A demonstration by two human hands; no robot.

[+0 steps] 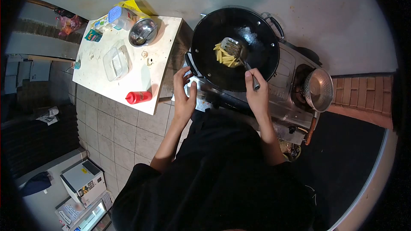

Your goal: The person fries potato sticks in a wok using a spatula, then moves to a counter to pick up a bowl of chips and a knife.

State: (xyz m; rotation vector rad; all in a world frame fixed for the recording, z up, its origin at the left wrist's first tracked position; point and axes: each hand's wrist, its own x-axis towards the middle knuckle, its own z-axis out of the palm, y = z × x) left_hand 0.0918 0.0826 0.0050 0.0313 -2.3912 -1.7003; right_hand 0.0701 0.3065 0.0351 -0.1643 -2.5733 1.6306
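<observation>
A large black wok (214,30) sits on the stove, with several pale yellow strips of food (227,59) near its middle. My right hand (257,89) is closed round the handle of a metal slotted spatula (233,48), whose head rests against the strips. My left hand (185,92) is beside the wok's left handle (191,63), its fingers apart and curved, with nothing in it.
Right of the wok, a dimpled metal pan (319,90) with a wooden handle stands on the stove (280,79). The table (160,75) at left bears a steel bowl (143,32), a clear container (115,63), a lidded tub (121,18) and a red bottle (139,97).
</observation>
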